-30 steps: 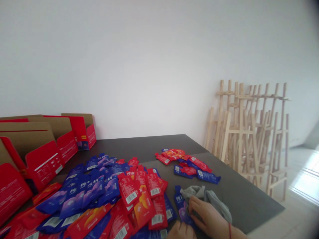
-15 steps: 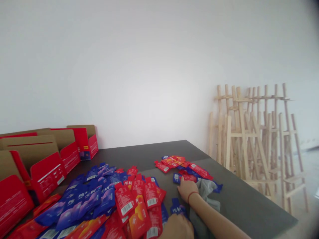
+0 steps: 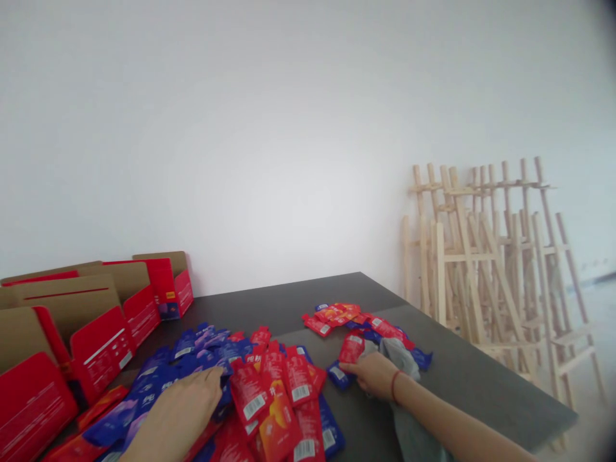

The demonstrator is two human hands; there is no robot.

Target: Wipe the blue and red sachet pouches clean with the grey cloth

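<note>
My left hand [image 3: 185,410] is over the blue pouches [image 3: 149,385] on the left of the dark table, its fingers bent down; whether it grips one is hidden. Beside it lies a heap of red pouches [image 3: 274,398]. My right hand [image 3: 378,373], with a red band at the wrist, pinches a small red pouch [image 3: 351,348] between thumb and fingers. Just under that pouch rests a blue pouch [image 3: 340,375]. A grey cloth [image 3: 400,355] lies beside and partly beneath my right hand. Behind it is a smaller pile of red and blue pouches [image 3: 337,314].
Open red cardboard boxes [image 3: 101,350] stand in a row along the table's left side. The dark table [image 3: 481,391] has its right edge running diagonally. Wooden easels [image 3: 462,256] lean at the right, beyond the table, by a white wall.
My left hand has moved from the front middle leftward onto the blue pouches. My right hand has shifted slightly right and nearer, with the red pouch now raised in it. The view has shifted slightly.
</note>
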